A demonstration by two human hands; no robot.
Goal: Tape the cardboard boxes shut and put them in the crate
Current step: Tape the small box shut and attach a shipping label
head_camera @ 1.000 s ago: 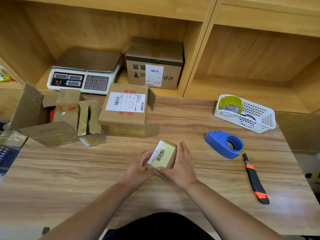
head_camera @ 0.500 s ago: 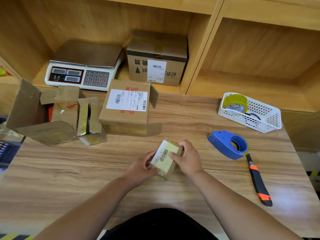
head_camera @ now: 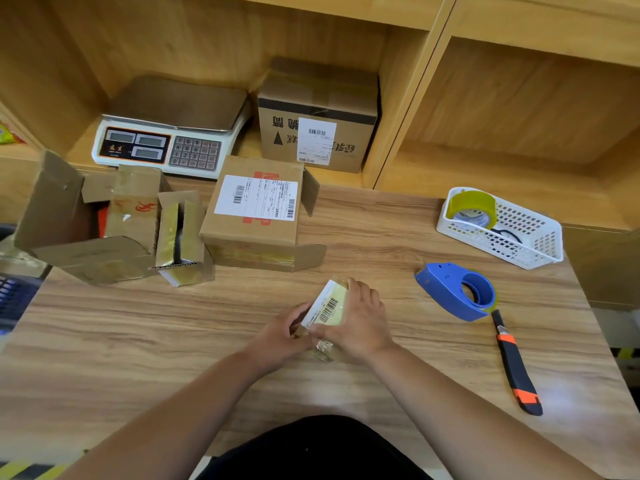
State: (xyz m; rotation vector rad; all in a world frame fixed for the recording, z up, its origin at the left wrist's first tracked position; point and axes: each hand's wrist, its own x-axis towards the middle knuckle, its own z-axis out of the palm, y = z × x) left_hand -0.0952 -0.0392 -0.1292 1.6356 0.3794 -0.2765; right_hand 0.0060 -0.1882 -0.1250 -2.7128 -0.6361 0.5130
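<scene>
hands: left hand (head_camera: 282, 332) and right hand (head_camera: 360, 320) both grip small box (head_camera: 327, 308)
risk: loose tape end may wrinkle, seal fails

scale (head_camera: 166, 140) on shelf (head_camera: 485, 174) | box cutter (head_camera: 512, 365) on tbl (head_camera: 138, 341) | white basket (head_camera: 533, 244) far R

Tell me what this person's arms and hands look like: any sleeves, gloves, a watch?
The left hand and right hand are bare, with no gloves, and no watch or bracelet shows at either wrist. The left forearm and right forearm are uncovered too; no sleeve comes into view. Black clothing shows between the arms at the bottom edge of the picture.
</scene>
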